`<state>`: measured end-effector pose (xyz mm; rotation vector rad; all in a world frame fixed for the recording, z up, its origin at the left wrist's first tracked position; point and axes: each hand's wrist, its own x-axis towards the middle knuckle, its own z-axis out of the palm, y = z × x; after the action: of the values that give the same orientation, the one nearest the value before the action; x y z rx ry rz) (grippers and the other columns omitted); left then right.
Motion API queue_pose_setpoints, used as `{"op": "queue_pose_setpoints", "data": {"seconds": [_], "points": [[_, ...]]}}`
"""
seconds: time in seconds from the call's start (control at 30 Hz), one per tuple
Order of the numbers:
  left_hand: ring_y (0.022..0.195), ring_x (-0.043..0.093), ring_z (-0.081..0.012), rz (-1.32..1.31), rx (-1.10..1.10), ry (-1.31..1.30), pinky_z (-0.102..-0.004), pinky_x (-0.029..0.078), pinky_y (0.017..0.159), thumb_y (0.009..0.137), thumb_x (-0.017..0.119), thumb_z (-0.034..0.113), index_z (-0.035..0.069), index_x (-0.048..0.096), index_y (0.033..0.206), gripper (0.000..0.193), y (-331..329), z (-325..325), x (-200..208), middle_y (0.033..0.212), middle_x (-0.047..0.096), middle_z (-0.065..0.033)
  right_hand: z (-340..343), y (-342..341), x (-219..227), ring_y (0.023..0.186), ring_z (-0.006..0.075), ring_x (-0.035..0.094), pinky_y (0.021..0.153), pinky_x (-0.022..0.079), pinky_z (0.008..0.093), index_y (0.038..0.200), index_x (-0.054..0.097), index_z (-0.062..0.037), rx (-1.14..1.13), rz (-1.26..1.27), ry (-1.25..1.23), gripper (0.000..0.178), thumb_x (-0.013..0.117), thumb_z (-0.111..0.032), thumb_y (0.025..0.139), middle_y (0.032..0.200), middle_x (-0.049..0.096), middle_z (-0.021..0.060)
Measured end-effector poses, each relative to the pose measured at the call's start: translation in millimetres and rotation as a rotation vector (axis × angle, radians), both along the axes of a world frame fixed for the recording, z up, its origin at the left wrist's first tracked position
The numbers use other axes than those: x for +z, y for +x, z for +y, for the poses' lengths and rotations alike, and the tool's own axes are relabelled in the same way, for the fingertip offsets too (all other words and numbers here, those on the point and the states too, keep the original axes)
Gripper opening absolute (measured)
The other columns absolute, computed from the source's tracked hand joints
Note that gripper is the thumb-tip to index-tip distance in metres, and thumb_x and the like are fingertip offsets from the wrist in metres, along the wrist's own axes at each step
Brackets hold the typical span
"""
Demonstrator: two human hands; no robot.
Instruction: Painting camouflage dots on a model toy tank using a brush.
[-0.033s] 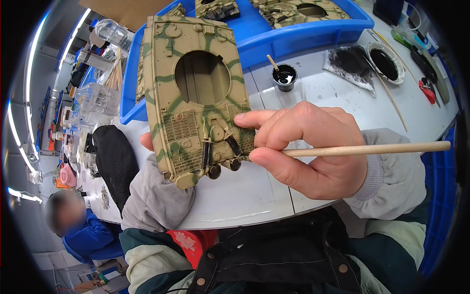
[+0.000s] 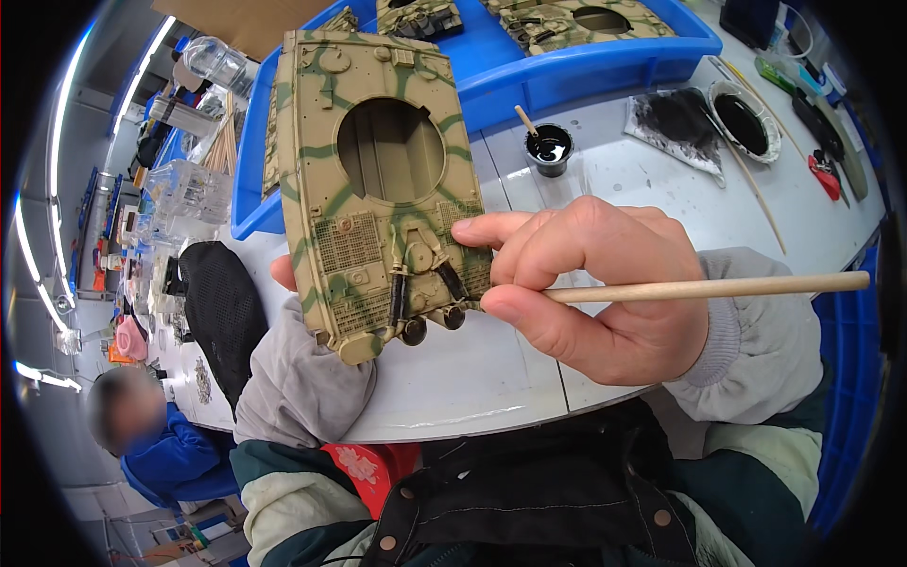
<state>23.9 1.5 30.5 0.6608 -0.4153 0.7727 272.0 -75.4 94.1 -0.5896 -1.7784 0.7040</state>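
Observation:
A model tank hull (image 2: 312, 170) in tan and green camouflage is held up, tilted toward me, with a round hole in its top. Its rear carries grilles, two black-painted pipes (image 2: 452, 281) and two round exhaust ends. My left hand (image 2: 282, 272) supports the hull from behind at its left edge; only a bit of finger shows, the rest is hidden. A thin wooden stick (image 2: 709, 288) is pinched between thumb and fingers of my right hand (image 2: 614, 283). Its front end is close to the hull's rear right corner. My right index finger rests on the hull's right grille.
Behind the hull stands a blue bin (image 2: 586, 85) holding more camouflaged hulls (image 2: 576, 24). A small cup of black paint (image 2: 550, 151) with a stick, a black-smeared bag (image 2: 675, 128) and a bowl of black paint (image 2: 744, 121) lie right. A black mesh item (image 2: 222, 302) and a person (image 2: 179, 444) are left.

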Motion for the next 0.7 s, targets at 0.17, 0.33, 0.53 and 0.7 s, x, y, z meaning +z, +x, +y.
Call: {"op": "queue_pose_setpoints", "data": {"seconds": [0.17, 0.33, 0.53, 0.7], "points": [[0.122, 0.047, -0.0382, -0.049, -0.002, 0.049, -0.0534, 0.05, 0.089, 0.088, 0.052, 0.055, -0.003, 0.029, 0.14, 0.081, 1.4, 5.5, -8.0, 0.135, 0.038, -0.0327, -0.3, 0.0, 1.1, 0.066, 0.0174, 0.064, 0.088, 0.052, 0.0477, 0.085, 0.052, -0.0007, 0.004, -0.007, 0.005, 0.012, 0.063, 0.004, 0.082, 0.07, 0.063, 0.0093], [0.122, 0.047, -0.0381, -0.003, -0.06, 0.06, -0.0531, 0.05, 0.089, 0.089, 0.051, 0.056, -0.003, 0.029, 0.14, 0.081, 4.3, 3.3, 0.7, 0.135, 0.038, -0.0323, 0.6, -0.3, -0.3, 0.065, 0.0171, 0.064, 0.087, 0.052, 0.0474, 0.084, 0.052, -0.0005, -0.012, -0.004, 0.021, 0.012, 0.063, 0.005, 0.082, 0.07, 0.063, 0.009], [0.119, 0.049, -0.0382, 0.003, 0.043, 0.017, -0.0533, 0.051, 0.086, 0.089, 0.052, 0.056, -0.003, 0.03, 0.14, 0.081, -0.8, 1.4, -5.5, 0.135, 0.039, -0.0319, -0.2, -1.0, 1.5, 0.065, 0.0161, 0.064, 0.087, 0.053, 0.0467, 0.084, 0.052, -0.0003, -0.027, -0.007, 0.016, 0.012, 0.062, 0.005, 0.082, 0.069, 0.063, 0.0088], [0.118, 0.051, -0.036, -0.011, 0.025, 0.074, -0.0506, 0.052, 0.086, 0.089, 0.051, 0.056, -0.003, 0.032, 0.139, 0.08, -0.7, 5.7, -9.2, 0.133, 0.041, -0.0322, -0.1, -1.0, 1.0, 0.065, 0.0156, 0.064, 0.087, 0.053, 0.0464, 0.083, 0.052, 0.0, -0.035, 0.002, 0.006, 0.012, 0.061, 0.006, 0.082, 0.069, 0.063, 0.0088]]}}
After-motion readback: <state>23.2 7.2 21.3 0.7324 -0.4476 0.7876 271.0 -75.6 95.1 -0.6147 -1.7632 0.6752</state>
